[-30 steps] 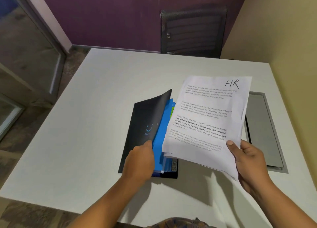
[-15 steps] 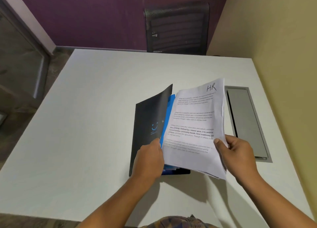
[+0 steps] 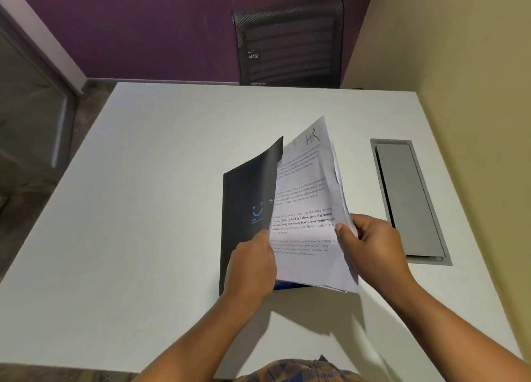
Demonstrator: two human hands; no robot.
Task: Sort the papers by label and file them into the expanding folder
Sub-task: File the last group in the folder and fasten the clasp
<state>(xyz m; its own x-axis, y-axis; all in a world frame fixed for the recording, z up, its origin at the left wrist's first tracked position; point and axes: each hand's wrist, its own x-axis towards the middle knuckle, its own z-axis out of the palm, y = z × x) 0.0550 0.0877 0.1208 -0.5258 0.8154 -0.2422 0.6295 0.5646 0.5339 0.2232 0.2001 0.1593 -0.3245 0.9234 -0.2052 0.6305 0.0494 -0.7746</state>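
Head view: HR papers (image 3: pixel 307 209), pinched in the right hand (image 3: pixel 370 243), have been swung in behind the expanding folder cover (image 3: pixel 247 197) gripped by the left hand (image 3: pixel 253 266), so filing's probably underway.

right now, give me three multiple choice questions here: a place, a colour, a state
1. Where is the grey hatch in the table? A) at the left edge B) right of the papers C) at the near edge
2. What colour is the folder cover? A) black B) red C) white
3. What is the right hand doing? A) pinching the papers B) lying flat C) holding a pen

1 B: it lies past the papers' right side. 2 A: the raised cover is black. 3 A: its thumb pinches the sheets.
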